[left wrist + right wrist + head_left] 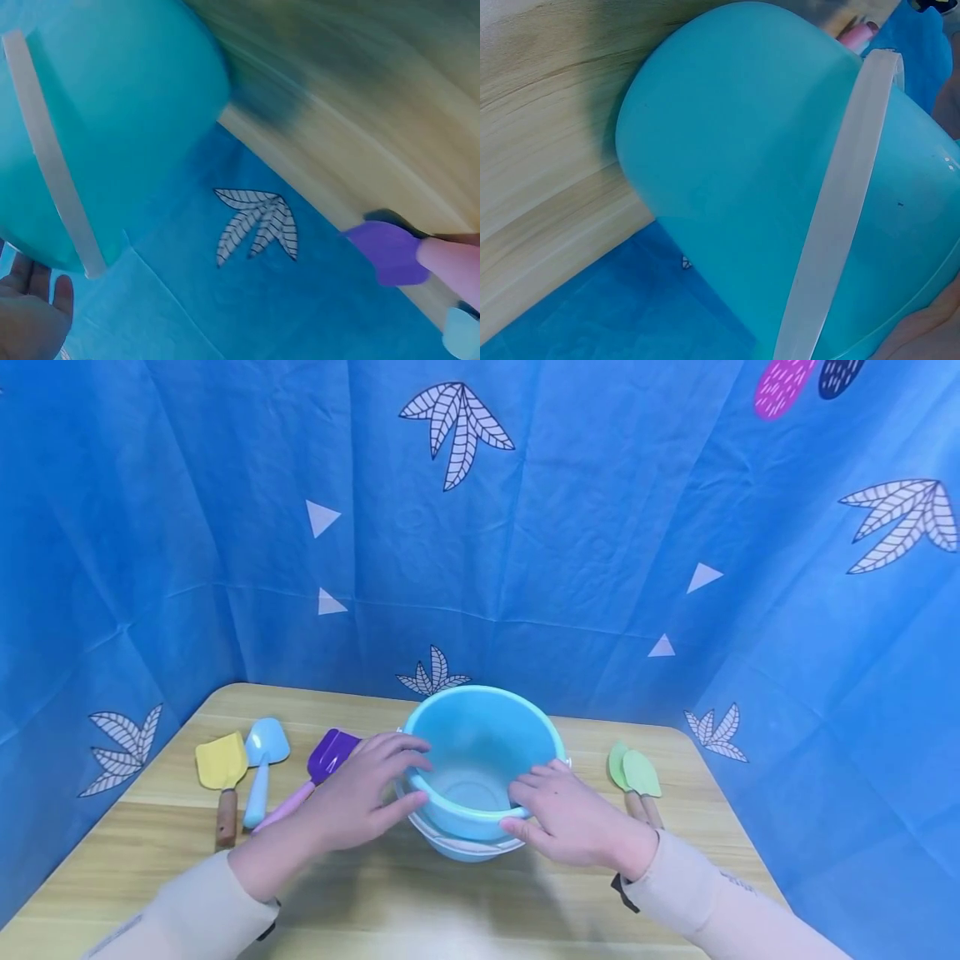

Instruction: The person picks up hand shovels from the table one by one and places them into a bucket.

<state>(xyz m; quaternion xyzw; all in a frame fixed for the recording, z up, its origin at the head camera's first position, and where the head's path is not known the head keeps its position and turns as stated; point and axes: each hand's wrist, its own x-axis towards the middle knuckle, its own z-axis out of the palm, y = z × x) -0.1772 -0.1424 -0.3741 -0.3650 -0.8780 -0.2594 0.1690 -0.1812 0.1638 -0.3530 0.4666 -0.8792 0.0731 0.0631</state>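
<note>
A light-blue toy bucket (483, 714) stands upright on the wooden table. Its inside looks bare, and its white carrying handle (838, 217) hangs down around the outside. At the bucket's left rim is my left hand (363, 789), fingers spread and loosely bent over the edge, thumb by the front of the rim. In the left wrist view, some of its fingertips disappear behind the rim while one finger stands apart. My right hand (573, 814) grips the right front rim, with fingers inside and thumb outside.
On the left lie a yellow shovel (221, 762), a light-blue shovel (266, 743) and a purple shovel (328, 757) with a pink handle. Two green leaf-shaped trowels (639, 772) lie right of the bucket. A patterned blue cloth (562, 527) surrounds the table's back and sides.
</note>
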